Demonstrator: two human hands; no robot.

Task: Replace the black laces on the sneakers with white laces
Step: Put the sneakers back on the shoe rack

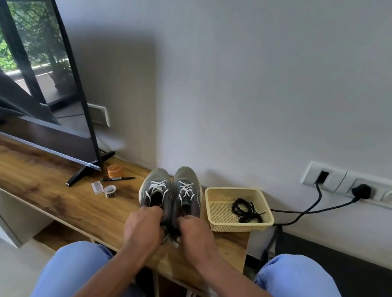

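**Relacing: Pair Held at the Heels, White Laces Fitted**

Both hands worked at the near edge of the table, close to its right end. The left hand (144, 224) had its fingers curled around the heel collar of the left sneaker (157, 191). The right hand (196, 235) gripped the heel of the right sneaker (187, 192) in the same way. Holding each shoe at the heel would give control of both at once, probably to square the pair or slide it.

The sneakers stood side by side, touching, with toes pointing to the far edge and the wall. White laces (185, 188) were crossed through the eyelets of both shoes. The lace ends near the collars were hidden by the fingers, so tying could not be confirmed.

Just right of the pair, at the right end of the table, stood a basket (210, 196). The black laces (246, 210) lay coiled inside it, kept clear of the work. By this layout, the replacement appeared nearly complete.

Left of the sneakers lay a marker (118, 179), an orange lid (114, 170) and two small containers. A TV (35, 73) stood further left.
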